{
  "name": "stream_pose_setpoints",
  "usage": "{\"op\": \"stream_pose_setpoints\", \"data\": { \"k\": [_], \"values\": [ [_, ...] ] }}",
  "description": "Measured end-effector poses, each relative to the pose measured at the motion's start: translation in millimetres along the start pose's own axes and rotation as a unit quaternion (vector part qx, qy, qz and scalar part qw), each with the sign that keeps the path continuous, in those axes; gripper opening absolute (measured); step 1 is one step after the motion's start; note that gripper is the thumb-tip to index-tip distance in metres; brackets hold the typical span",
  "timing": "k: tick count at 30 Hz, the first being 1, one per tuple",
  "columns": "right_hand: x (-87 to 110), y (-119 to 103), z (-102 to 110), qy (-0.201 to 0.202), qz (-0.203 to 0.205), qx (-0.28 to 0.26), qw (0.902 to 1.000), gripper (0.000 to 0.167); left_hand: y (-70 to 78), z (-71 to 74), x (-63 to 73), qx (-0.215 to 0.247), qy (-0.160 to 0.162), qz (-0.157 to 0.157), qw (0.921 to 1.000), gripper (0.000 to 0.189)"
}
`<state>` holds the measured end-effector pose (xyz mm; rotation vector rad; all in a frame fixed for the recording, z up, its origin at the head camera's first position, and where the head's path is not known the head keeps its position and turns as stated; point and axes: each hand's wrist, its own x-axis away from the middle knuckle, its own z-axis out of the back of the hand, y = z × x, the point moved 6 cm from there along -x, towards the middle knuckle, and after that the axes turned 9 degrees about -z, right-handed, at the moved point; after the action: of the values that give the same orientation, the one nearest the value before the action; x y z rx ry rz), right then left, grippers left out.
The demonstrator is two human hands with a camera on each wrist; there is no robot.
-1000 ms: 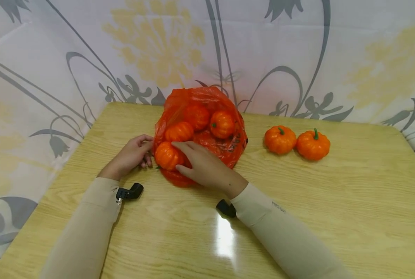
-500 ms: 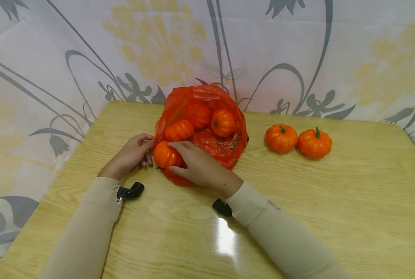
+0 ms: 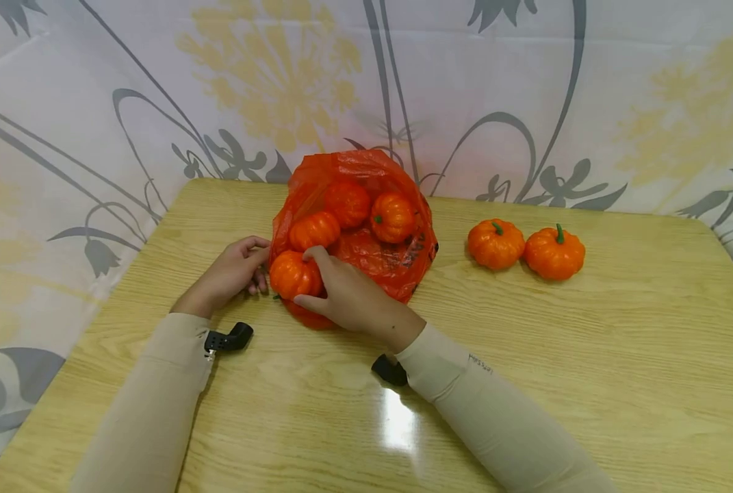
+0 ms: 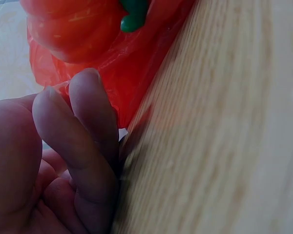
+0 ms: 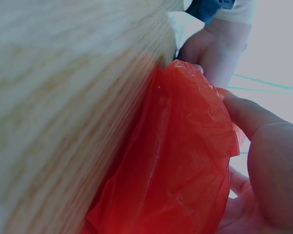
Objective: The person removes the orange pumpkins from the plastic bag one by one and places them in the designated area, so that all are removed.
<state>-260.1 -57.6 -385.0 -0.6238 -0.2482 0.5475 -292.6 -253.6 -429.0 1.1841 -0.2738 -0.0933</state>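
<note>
A thin red plastic bag (image 3: 372, 253) lies on the table with its mouth facing me. Inside are three small orange pumpkins, among them the left pumpkin (image 3: 314, 231) and the right pumpkin (image 3: 393, 218). At the bag's front left edge another pumpkin (image 3: 293, 276) sits with its green stem pointing down and left. My right hand (image 3: 350, 291) grips this one from the right, thumb in front and fingers over the top. My left hand (image 3: 233, 267) pinches the bag's left rim between thumb and fingertips; its curled fingers (image 4: 73, 131) show close to the tabletop.
Two more orange pumpkins with green stems, one (image 3: 496, 245) beside the other (image 3: 554, 253), stand to the right of the bag. The wooden table (image 3: 526, 356) ends at a patterned cloth backdrop (image 3: 446, 89) behind. Each wrist carries a small black camera.
My right hand has shifted slightly left around the front pumpkin, which has barely moved. My left hand and the bag stay where they were.
</note>
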Motion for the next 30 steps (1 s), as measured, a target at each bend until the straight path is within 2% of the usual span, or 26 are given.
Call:
{"op": "stream_pose_setpoints", "data": {
  "k": [8, 19, 30],
  "values": [
    [3.7, 2.7, 5.6, 0.019, -0.003, -0.013, 0.9997, 0.063, 2.5, -2.9, -0.9, 0.001, 0.0, -0.007, 1.0, 0.043],
    [22.5, 9.7, 19.7, 0.066, -0.03, -0.041, 0.9966, 0.063, 4.4, -4.4, 0.6, 0.001, -0.002, -0.013, 0.9999, 0.041],
    [40.7, 10.1, 31.2, 0.112, -0.015, -0.051, 0.9923, 0.065, 5.4, -1.4, -0.2, -0.011, -0.005, -0.016, 0.9998, 0.045]
  ]
}}
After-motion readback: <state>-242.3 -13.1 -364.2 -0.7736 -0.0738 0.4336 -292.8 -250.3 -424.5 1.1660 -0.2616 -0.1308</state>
